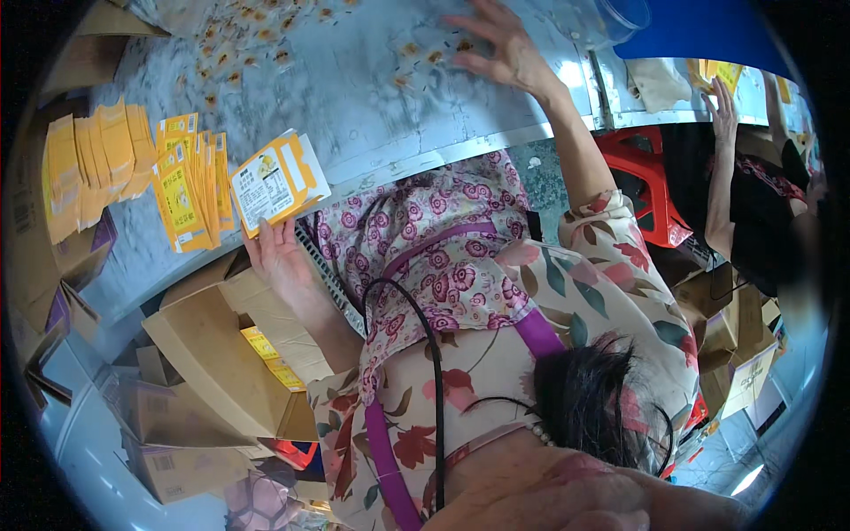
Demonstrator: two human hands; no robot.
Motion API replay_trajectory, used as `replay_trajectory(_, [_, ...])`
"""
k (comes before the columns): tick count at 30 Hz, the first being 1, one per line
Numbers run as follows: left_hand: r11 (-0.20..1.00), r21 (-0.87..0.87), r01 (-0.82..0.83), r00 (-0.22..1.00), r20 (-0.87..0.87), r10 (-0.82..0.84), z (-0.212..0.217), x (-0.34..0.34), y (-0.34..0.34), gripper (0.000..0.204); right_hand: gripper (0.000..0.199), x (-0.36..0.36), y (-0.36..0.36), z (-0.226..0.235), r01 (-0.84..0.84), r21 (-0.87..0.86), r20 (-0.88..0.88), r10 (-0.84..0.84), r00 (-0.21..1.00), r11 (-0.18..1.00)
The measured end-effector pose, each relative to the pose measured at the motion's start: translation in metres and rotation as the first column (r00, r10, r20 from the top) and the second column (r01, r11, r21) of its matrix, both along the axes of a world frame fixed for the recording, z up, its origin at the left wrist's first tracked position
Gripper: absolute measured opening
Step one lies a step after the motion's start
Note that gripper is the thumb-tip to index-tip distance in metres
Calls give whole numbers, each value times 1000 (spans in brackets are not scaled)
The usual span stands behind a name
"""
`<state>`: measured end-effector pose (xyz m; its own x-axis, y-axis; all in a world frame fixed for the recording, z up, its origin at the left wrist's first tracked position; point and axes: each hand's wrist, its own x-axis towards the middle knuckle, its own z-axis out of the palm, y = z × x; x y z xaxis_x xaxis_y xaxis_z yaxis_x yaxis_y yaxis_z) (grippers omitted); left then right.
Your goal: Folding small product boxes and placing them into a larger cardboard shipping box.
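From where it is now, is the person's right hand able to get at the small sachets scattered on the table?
Probably yes: the right hand is spread open on the table, beside the scattered sachets, with nothing between.

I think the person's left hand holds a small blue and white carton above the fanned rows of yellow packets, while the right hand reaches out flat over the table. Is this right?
Not quite: the small carton is yellow-orange and white, not blue and white, as the head view shows. The left hand does hold it beside the fanned rows of yellow packets, and the right hand does reach out, fingers spread, over the pale table.
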<state>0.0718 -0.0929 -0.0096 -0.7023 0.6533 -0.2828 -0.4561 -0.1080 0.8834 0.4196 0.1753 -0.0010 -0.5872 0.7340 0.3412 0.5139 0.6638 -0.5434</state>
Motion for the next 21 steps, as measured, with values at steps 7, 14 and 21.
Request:
replay_trajectory(7, [999, -48, -10, 1000, -16, 9, 3, -2, -8, 42, 48, -65, -17, 5, -100, 264, 115, 71, 991, 959])
replay_trajectory(14, [999, -38, -8, 1000, -23, 7, 2, 7, 2, 40, 39, -32, -22, -24, -132, 198, 209, 90, 974, 971])
replay_trajectory(21, [999, -50, -22, 992, -122, 16, 6, 11, 1, 39, 41, 23, -36, -2, 113, -436, -548, -363, 753, 893])
